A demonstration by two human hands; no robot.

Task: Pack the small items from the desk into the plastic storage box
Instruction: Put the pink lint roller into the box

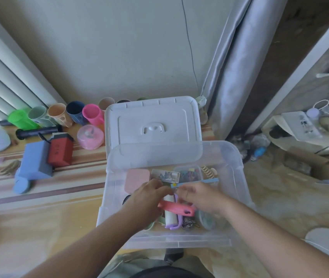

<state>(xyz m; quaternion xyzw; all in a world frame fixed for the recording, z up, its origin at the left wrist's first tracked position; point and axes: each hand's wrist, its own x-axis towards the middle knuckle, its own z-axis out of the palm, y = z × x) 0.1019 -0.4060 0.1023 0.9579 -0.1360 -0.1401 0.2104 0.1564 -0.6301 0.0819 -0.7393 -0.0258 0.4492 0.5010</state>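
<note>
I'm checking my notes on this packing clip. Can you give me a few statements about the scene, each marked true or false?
1. Both hands are inside the plastic storage box. True.
2. The white lid is shut on the box. False: it stands open behind the box.
3. The left hand and right hand meet at a thin blue strip. True.
4. The pink cup is packed in the box. False: it lies on the desk among other cups.
5. A coral-pink handled tool lies in the box. True.
</note>
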